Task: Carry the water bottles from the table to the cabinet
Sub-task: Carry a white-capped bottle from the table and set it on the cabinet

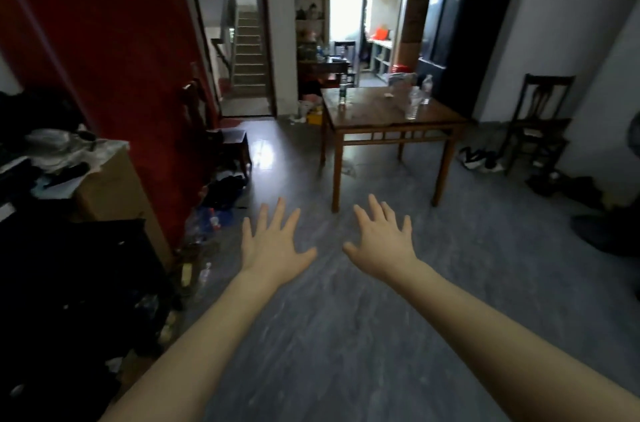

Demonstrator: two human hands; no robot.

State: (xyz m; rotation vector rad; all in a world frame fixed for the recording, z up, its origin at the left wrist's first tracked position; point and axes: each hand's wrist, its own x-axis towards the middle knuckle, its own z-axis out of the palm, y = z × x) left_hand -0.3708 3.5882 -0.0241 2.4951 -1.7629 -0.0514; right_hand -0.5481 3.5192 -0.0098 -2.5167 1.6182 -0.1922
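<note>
A wooden table (367, 129) stands across the room ahead of me. On it are a dark-labelled water bottle (343, 89) at the left, a clear bottle (412, 105) near the front right, and another clear bottle (427, 89) behind it. My left hand (273, 245) and my right hand (381, 241) are stretched out in front of me over the grey floor, fingers spread, palms down, holding nothing. Both hands are well short of the table. A dark cabinet (460, 37) stands behind the table at the right.
A red panel (104, 51) and cluttered boxes and clothes (62, 158) line the left side. Loose bottles (204, 231) lie on the floor by them. A wooden chair (540, 124) stands at the right wall. A doorway to stairs (242, 41) opens at the back.
</note>
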